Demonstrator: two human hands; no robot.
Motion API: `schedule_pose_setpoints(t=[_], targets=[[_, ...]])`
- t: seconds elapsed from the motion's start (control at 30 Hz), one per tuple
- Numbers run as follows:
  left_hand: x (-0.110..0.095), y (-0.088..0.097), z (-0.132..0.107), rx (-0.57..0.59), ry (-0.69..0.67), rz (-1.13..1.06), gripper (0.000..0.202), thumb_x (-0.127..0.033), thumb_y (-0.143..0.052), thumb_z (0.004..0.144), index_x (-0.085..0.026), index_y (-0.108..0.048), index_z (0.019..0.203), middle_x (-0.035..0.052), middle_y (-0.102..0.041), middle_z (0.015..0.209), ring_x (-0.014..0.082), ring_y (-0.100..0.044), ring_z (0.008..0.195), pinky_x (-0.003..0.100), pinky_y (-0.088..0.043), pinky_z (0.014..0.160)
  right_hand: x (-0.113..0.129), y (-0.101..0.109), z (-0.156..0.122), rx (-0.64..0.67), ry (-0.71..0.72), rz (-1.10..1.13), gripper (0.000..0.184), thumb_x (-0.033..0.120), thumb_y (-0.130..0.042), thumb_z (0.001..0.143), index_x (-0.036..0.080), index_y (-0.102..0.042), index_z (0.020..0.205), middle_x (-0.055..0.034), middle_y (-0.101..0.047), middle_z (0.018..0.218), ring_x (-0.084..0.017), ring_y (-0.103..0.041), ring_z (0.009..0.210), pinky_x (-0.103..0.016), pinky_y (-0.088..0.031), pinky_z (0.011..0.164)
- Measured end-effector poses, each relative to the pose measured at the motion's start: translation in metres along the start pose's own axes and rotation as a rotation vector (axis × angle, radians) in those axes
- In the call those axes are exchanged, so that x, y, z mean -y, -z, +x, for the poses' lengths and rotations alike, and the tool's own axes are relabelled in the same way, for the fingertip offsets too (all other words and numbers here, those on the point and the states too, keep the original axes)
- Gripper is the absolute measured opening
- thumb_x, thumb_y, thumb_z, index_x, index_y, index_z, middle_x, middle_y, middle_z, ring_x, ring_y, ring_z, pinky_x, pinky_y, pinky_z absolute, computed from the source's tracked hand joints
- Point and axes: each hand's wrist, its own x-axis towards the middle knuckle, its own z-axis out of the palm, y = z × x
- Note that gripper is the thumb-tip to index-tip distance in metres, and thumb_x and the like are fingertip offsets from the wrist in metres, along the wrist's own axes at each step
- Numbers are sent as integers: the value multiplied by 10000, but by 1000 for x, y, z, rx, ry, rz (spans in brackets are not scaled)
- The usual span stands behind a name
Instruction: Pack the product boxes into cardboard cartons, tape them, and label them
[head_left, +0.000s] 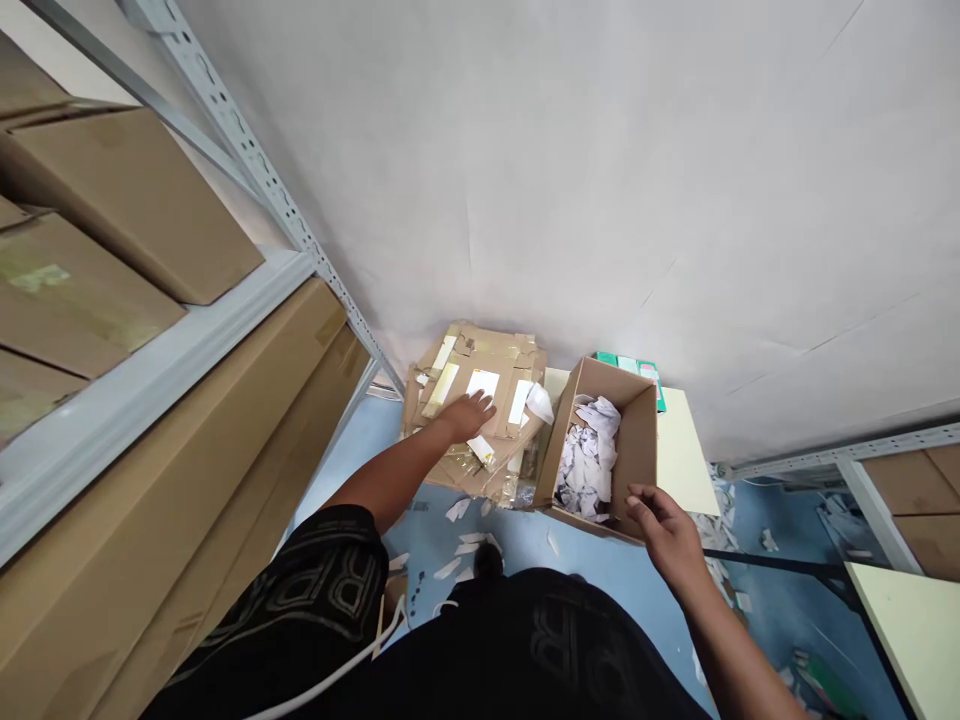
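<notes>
My left hand [469, 415] reaches down and lies flat, fingers spread, on a stack of flattened cardboard boxes [495, 365] leaning at the foot of the white wall. My right hand [664, 525] hangs with fingers loosely curled beside the near corner of an open cardboard box [637, 450]. Nothing shows in that hand. The box stands on the blue floor and holds crumpled white paper [589, 455].
Metal shelving [225, 130] on the left carries large cardboard cartons [127, 200]. A pale yellow board [682, 450] lies behind the open box, with green packets [626, 365] by the wall. Paper scraps [461, 545] litter the floor. A table corner [911, 610] juts in at right.
</notes>
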Motion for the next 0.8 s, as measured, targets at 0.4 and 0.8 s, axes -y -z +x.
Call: schedule_pose_setpoints(t=[0.4,0.8], targets=[[9,30,11,-26,-31,-117,716,-260,-757,783,-138,-531,1451,244,-472,1566,388,-468,1438,473,-410,1124,-9,6,-22,-43,29,-68,450,602,-672,853,203,-760,1042,-110,-782,1055,-298,-713,995,-417,-560,905],[-24,62,-28,-847,326,-805,429,-378,-559,980,-173,-644,1347,149,-695,1336,290,-648,1261,455,-480,1120,-12,-10,-18,-2,76,-121,432,599,-658,847,221,-752,1035,-104,-785,1064,-313,-723,1012,-449,-548,935]])
